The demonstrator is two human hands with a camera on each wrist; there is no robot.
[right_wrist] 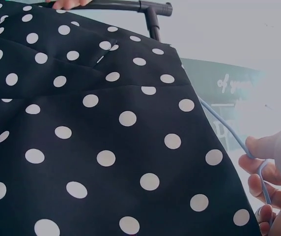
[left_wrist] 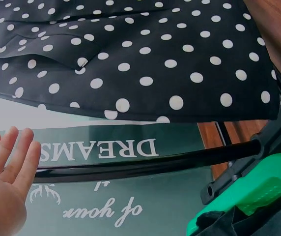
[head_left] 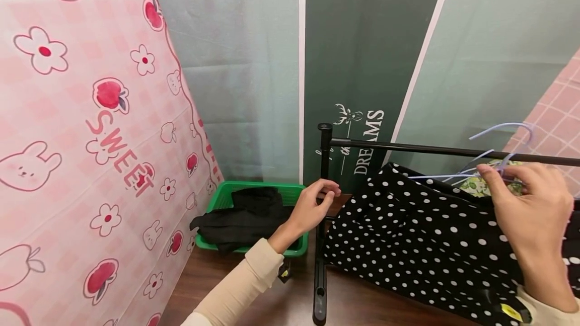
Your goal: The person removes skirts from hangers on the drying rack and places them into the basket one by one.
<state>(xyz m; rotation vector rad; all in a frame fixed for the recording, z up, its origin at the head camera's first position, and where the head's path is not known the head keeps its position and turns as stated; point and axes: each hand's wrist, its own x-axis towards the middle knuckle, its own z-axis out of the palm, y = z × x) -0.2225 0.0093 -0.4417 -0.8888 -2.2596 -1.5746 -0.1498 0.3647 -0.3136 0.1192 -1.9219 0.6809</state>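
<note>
Currently gripping a pale blue wire hanger [head_left: 494,162] with the right hand [head_left: 530,213], fingers [right_wrist: 258,162] curled round the wire just below the hook, as the right wrist view shows. Hooking that hanger over the black rail [head_left: 430,151] of a garment rack, with the hook rising above the bar near the right edge of the head view. Hanging from it, a black polka-dot garment [head_left: 421,245], spreading down and to the left beneath the rail, almost reaching the rack's upright post [head_left: 322,225].

Hovering near that post with the left hand [head_left: 312,208], fingers [left_wrist: 20,152] loosely apart and relaxed, holding nothing; seeming in the head view to lie just beside the post, yet not clearly touching it. Showing in the left wrist view the same open palm close to the rail, with the dotted cloth above.

Sitting on the wooden floor [head_left: 272,296], left of the post and behind the left wrist, a green plastic basket [head_left: 226,195] with dark clothing [head_left: 246,218] heaped inside and spilling over its near-left edge. Peeking out behind the right hand, a patch of green-and-yellow floral fabric [head_left: 473,185]. Hanging at left, a pink curtain [head_left: 81,140] printed with flowers, apples and rabbits; standing behind, a grey-green backdrop [head_left: 362,64] with white lettering.
</note>
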